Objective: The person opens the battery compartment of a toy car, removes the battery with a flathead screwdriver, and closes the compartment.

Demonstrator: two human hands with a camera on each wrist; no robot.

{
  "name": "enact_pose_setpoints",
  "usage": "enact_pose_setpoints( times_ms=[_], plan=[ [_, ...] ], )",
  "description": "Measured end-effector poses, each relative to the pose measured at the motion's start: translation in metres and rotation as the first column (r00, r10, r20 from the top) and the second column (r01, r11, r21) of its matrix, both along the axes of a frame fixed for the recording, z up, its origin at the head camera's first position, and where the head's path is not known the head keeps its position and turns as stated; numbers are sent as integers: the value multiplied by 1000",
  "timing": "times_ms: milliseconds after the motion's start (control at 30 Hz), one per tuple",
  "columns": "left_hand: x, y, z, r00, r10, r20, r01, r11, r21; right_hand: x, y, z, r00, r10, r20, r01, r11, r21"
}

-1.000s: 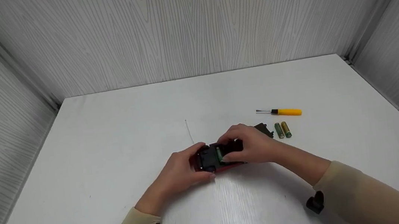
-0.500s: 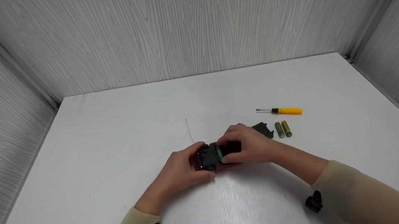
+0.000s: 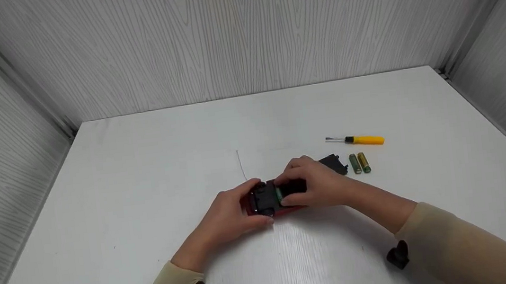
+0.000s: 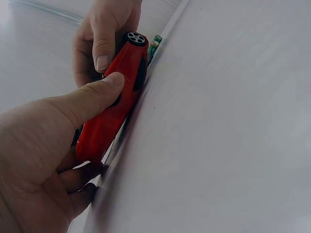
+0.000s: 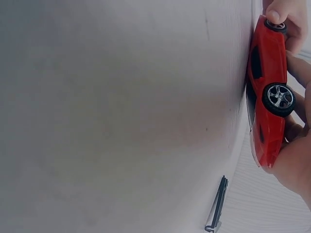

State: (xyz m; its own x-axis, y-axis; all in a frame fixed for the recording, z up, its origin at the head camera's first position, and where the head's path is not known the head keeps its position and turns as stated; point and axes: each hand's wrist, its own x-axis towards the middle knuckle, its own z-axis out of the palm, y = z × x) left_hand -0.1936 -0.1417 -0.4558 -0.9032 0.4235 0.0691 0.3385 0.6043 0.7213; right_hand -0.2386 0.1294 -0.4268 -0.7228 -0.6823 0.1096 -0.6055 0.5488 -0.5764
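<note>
A red toy car lies upside down on the white table, its black underside facing up. My left hand grips one end of it, thumb along the near side and fingers round the far side. My right hand reaches over the underside, thumb and fingertips at the two ends of a green battery in the battery compartment. The rest of the compartment is partly hidden by that hand. In the left wrist view my thumb presses the red body; the right wrist view shows the car's side and silver wheels.
Two loose batteries, one green and one gold-green, lie right of a black battery cover. Behind them is a yellow-handled screwdriver. A thin antenna wire extends away from the car. Grey wood-grain panels wall the table.
Both hands stay on the car in nearly the same place. The right thumb and fingertips remain at the green battery, with only slight movement. The loose things have not moved on the table.
</note>
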Motion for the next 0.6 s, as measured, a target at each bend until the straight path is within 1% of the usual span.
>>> enact_pose_setpoints(
  times_ms=[367,600],
  plan=[
    [0,1,1,1000,0,-1,0,1000,-1,-1,0,-2,1000,6,-10,-5,1000,23],
    [0,1,1,1000,5,7,-5,1000,7,-1,0,-2,1000,7,-13,-7,1000,9]
  ],
)
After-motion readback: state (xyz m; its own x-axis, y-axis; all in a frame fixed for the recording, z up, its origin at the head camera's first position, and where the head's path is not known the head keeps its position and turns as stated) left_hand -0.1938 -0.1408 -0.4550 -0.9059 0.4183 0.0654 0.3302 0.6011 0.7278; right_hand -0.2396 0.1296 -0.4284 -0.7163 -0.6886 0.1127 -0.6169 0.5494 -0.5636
